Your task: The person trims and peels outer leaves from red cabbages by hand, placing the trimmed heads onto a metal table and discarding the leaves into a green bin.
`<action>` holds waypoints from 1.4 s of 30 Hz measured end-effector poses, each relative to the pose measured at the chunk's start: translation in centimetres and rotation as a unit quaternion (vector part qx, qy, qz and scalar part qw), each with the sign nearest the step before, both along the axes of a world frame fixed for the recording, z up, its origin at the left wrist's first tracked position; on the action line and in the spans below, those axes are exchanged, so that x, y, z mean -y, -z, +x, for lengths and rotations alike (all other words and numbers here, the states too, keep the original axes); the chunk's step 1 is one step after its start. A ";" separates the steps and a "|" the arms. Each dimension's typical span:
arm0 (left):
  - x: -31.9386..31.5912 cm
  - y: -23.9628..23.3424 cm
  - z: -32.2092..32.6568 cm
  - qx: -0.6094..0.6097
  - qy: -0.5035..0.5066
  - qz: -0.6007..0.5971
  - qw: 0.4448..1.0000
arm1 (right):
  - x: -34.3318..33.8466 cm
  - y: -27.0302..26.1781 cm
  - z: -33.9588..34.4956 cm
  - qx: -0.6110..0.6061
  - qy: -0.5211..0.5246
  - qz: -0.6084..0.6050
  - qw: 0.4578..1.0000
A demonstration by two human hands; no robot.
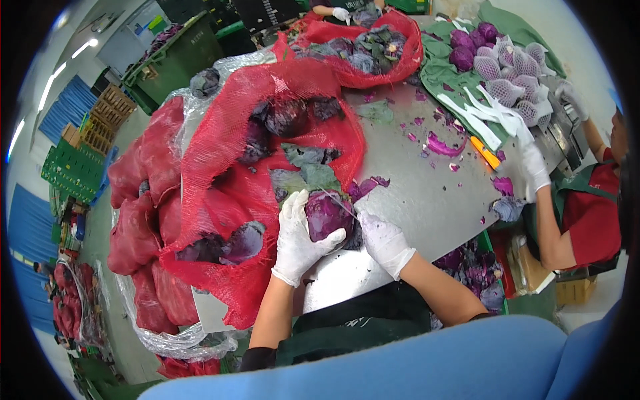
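Observation:
A red cabbage (pixel 327 215) rests at the near edge of the steel table (pixel 420 215). My left hand (pixel 300 237), in a white glove, holds it from the left with the thumb across its lower front. On the right, my gloved right hand (pixel 384 240) grips a knife, its handle hidden in my fingers; the thin blade (pixel 341 202) lies against the cabbage's upper right. Loose green-grey outer leaves (pixel 320 175) lie just behind. An opened red mesh sack (pixel 225 120) with more cabbages (pixel 286 117) spreads to the left and beyond.
Full red sacks (pixel 162 145) are stacked on the left. A second open sack (pixel 415 50) lies at the back, near another person's gloved hand (pixel 341 15). At right, a co-worker's gloved hand (pixel 534 165) is near white foam nets, netted cabbages (pixel 515 75) and an orange-handled tool (pixel 485 152). A crate of trimmings (pixel 472 267) stands below.

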State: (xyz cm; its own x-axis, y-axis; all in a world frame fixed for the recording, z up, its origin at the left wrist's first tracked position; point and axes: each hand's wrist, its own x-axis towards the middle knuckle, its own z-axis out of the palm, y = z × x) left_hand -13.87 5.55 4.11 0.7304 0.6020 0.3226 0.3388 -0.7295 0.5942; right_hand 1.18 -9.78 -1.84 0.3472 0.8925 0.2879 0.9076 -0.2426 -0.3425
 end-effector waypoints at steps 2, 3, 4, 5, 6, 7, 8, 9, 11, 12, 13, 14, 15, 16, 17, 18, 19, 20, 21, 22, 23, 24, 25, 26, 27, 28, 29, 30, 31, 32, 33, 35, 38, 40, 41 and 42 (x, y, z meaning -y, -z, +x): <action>0.0 0.2 0.3 -0.007 0.005 0.024 1.000 | 0.1 -0.3 -0.2 -0.002 0.016 -0.032 0.999; 0.0 0.3 0.5 -0.008 0.014 0.039 0.999 | 0.1 0.3 0.1 -0.047 0.011 -0.060 0.997; 0.2 0.4 0.8 -0.003 0.015 0.045 0.999 | 0.2 0.5 0.5 -0.066 0.004 -0.083 0.994; 0.6 0.6 0.9 -0.004 0.015 0.054 0.998 | 0.3 0.4 0.8 -0.086 -0.003 -0.104 0.991; 1.0 0.4 1.1 -0.004 0.013 0.061 0.998 | 0.4 -0.2 1.1 -0.091 -0.001 -0.119 0.989; 1.4 0.3 1.3 -0.004 0.010 0.069 0.998 | 0.4 -1.3 1.4 -0.095 0.001 -0.132 0.987; 1.3 0.6 1.2 0.000 0.013 0.089 0.996 | -0.2 -2.4 1.9 -0.134 -0.008 -0.137 0.981; 1.3 1.0 1.2 -0.002 -0.005 0.096 0.995 | -1.0 -3.8 2.4 -0.124 -0.024 -0.198 0.972; 1.8 1.5 1.3 -0.001 -0.039 0.097 0.995 | -1.7 -4.1 2.6 -0.120 -0.007 -0.229 0.966; 1.8 1.8 1.3 0.015 -0.042 0.110 0.993 | -1.9 -4.6 2.6 -0.131 0.001 -0.249 0.960; 2.1 1.7 1.6 0.018 -0.039 0.114 0.993 | -2.2 -5.2 3.0 -0.129 0.004 -0.245 0.961; 2.5 1.6 1.8 0.008 -0.037 0.124 0.992 | -2.6 -5.6 3.6 -0.102 -0.028 -0.290 0.951; 2.6 1.2 2.2 -0.003 -0.033 0.137 0.990 | -3.2 -6.2 4.4 -0.074 -0.059 -0.330 0.939; 2.8 0.7 2.5 -0.009 -0.045 0.137 0.990 | -4.4 -5.9 5.1 -0.070 -0.076 -0.390 0.915; 2.3 0.8 2.7 -0.008 -0.042 0.142 0.989 | -4.0 -5.2 4.8 -0.071 -0.074 -0.385 0.917; 1.0 1.1 2.4 0.002 -0.034 0.105 0.994 | -3.9 -4.7 3.7 -0.077 -0.035 -0.332 0.940; -0.6 1.6 2.1 0.016 -0.022 0.067 0.997 | -3.6 -4.4 2.5 -0.083 0.007 -0.276 0.957; -2.3 1.8 1.5 0.030 -0.014 0.039 0.999 | -3.4 -4.6 0.5 -0.097 0.026 -0.270 0.958; -3.2 2.1 1.4 0.065 0.014 -0.046 0.997 | -3.1 -3.2 0.1 -0.088 0.048 -0.236 0.967; -2.3 2.3 1.6 0.116 0.012 -0.079 0.990 | -3.2 -2.7 0.3 -0.085 0.043 -0.230 0.968; -1.2 2.6 1.7 0.167 0.011 -0.112 0.979 | -3.2 -2.3 0.8 -0.081 0.038 -0.225 0.970; -1.7 3.7 1.1 0.114 0.001 -0.003 0.993 | -3.6 -3.2 1.1 -0.080 0.036 -0.218 0.972; 0.7 2.1 0.9 0.048 -0.022 0.076 0.996 | -3.9 -4.3 1.7 -0.057 0.004 -0.266 0.962; 1.3 2.4 1.1 0.052 -0.027 0.093 0.994 | -3.9 -4.8 2.0 -0.034 -0.027 -0.313 0.949; 1.7 2.5 0.9 0.063 -0.040 0.111 0.991 | -4.0 -4.6 1.6 -0.032 -0.028 -0.310 0.950; 2.0 2.6 0.8 0.065 -0.041 0.114 0.991 | -4.1 -4.1 1.2 -0.032 -0.015 -0.297 0.954; 2.3 2.8 0.7 0.077 -0.037 0.140 0.986 | -3.9 -3.7 1.1 -0.033 -0.001 -0.284 0.958; 2.5 3.2 0.2 0.079 -0.032 0.165 0.983 | -3.2 -3.7 1.1 -0.059 -0.008 -0.293 0.954; 3.2 2.7 0.8 0.066 -0.027 0.159 0.985 | -1.9 -3.2 1.3 -0.041 -0.022 -0.276 0.960; 2.9 2.5 1.3 0.052 -0.005 0.134 0.990 | -1.9 -1.6 1.7 -0.055 -0.005 -0.257 0.965; 2.0 1.9 2.0 0.038 0.015 0.111 0.993 | -2.1 -0.6 2.0 -0.068 0.011 -0.236 0.969; -3.3 1.9 1.3 0.081 0.084 -0.069 0.991 | -4.1 -3.7 0.6 -0.051 -0.034 -0.306 0.950; -4.5 1.9 0.5 0.106 0.077 -0.104 0.986 | -4.9 1.3 0.0 -0.079 0.051 -0.159 0.983; -3.2 2.9 0.0 0.135 0.050 -0.018 0.989 | -7.3 5.7 0.7 -0.159 0.139 -0.081 0.974; -2.0 3.5 0.6 0.134 0.050 0.061 0.988 | -7.0 5.8 1.7 -0.180 0.173 -0.082 0.965; -0.6 3.4 -0.1 0.133 0.064 0.060 0.987 | -6.7 4.5 1.4 -0.152 0.092 -0.170 0.969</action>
